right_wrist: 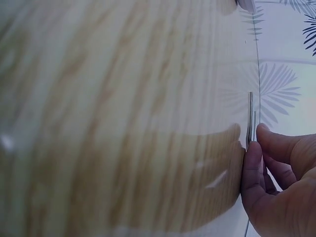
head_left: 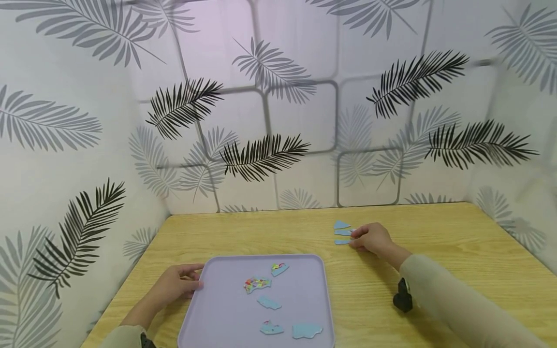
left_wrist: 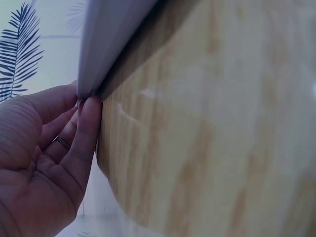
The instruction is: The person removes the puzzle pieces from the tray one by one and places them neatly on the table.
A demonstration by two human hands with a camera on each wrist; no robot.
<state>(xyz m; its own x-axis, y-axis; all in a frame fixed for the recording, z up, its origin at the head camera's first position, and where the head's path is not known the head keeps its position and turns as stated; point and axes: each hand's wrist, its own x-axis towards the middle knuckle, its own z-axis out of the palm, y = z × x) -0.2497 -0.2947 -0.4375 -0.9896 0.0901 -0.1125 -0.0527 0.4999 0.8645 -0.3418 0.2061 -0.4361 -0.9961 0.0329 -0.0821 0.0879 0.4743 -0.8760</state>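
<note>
Three light-blue, irregular flat puzzle pieces lie in a short column on the table: a top one (head_left: 341, 224), a middle one (head_left: 343, 232) and a lower one (head_left: 342, 241). My right hand (head_left: 372, 239) is at their right side, thumb and finger pinching at the right ends of the lower two. Seen edge-on in the right wrist view, thin pieces (right_wrist: 250, 111) run up to the fingertips. My left hand (head_left: 176, 282) grips the left rim of a lilac tray (head_left: 258, 257); the left wrist view shows thumb and finger at its wall (left_wrist: 106, 44).
On the tray lie several more puzzle pieces: two with bright multicoloured patches (head_left: 257, 284) (head_left: 279, 268), plain light-blue ones (head_left: 269, 303) (head_left: 306, 330) and one with a little red (head_left: 271, 328). A leaf-patterned wall (head_left: 296, 183) borders the wooden table (head_left: 435, 241) at the back.
</note>
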